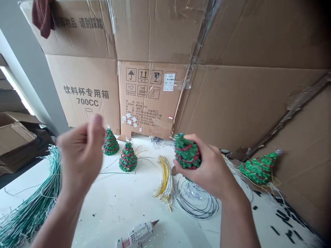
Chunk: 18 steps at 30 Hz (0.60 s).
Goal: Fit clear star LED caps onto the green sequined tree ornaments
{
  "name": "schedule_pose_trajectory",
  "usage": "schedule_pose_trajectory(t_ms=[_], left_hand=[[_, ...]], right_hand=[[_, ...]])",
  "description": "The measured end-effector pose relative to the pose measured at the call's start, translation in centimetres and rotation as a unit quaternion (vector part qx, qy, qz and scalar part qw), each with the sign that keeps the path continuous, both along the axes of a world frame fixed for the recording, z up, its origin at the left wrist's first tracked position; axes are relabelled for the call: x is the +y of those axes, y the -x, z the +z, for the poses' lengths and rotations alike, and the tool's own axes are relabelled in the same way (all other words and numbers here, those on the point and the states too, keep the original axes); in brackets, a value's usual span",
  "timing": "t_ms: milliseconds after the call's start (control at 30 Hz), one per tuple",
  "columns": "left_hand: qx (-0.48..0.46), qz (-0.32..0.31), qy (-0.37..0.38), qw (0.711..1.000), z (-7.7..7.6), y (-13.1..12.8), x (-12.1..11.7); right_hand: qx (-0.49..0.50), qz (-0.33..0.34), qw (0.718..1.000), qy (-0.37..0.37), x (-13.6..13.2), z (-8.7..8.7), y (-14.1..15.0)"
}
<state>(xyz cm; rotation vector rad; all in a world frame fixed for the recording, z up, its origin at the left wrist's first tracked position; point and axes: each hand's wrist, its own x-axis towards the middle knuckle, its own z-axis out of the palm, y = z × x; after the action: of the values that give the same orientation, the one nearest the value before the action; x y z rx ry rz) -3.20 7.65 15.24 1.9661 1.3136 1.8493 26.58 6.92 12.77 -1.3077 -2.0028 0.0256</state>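
Right hand (207,170) curled firmly around green tree (186,151). Left hand (81,151) blurred, fingers pressed together, nothing visible held. Two trees (128,157) stand between; glue gun (136,236) below.

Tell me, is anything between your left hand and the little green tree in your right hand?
Nothing visible: only air lies between the left hand and the glittery green tree in the right hand. Another small tree stands lower, on the table.
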Motion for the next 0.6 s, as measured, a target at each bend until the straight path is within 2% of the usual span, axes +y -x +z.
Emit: schedule_pose_trajectory(t_ms=[33,100,167,267,433,600], left_hand=[[-0.058,-0.006,0.012,0.998,-0.1,-0.7,-0.2],[-0.081,-0.133,0.096,0.983,-0.5,-2.6,-0.5],[-0.138,-0.237,0.146,0.950,-0.9,-4.2,-0.6],[-0.197,-0.333,0.206,0.899,-1.2,-5.2,-0.9],[-0.238,-0.416,0.279,0.832,-1.2,-5.7,-1.6],[-0.254,-0.448,0.307,0.800,-1.7,-6.3,-2.1]], right_hand=[[0.023,0.017,0.999,-0.038,0.0,0.1,0.1],[0.039,0.060,0.993,-0.095,0.1,0.2,0.7],[0.021,0.093,0.988,-0.122,0.3,-0.3,1.2],[0.001,0.112,0.983,-0.144,0.8,-1.3,1.4],[-0.004,0.129,0.978,-0.165,1.6,-2.1,1.6],[-0.005,0.148,0.971,-0.186,1.9,-2.4,2.1]])
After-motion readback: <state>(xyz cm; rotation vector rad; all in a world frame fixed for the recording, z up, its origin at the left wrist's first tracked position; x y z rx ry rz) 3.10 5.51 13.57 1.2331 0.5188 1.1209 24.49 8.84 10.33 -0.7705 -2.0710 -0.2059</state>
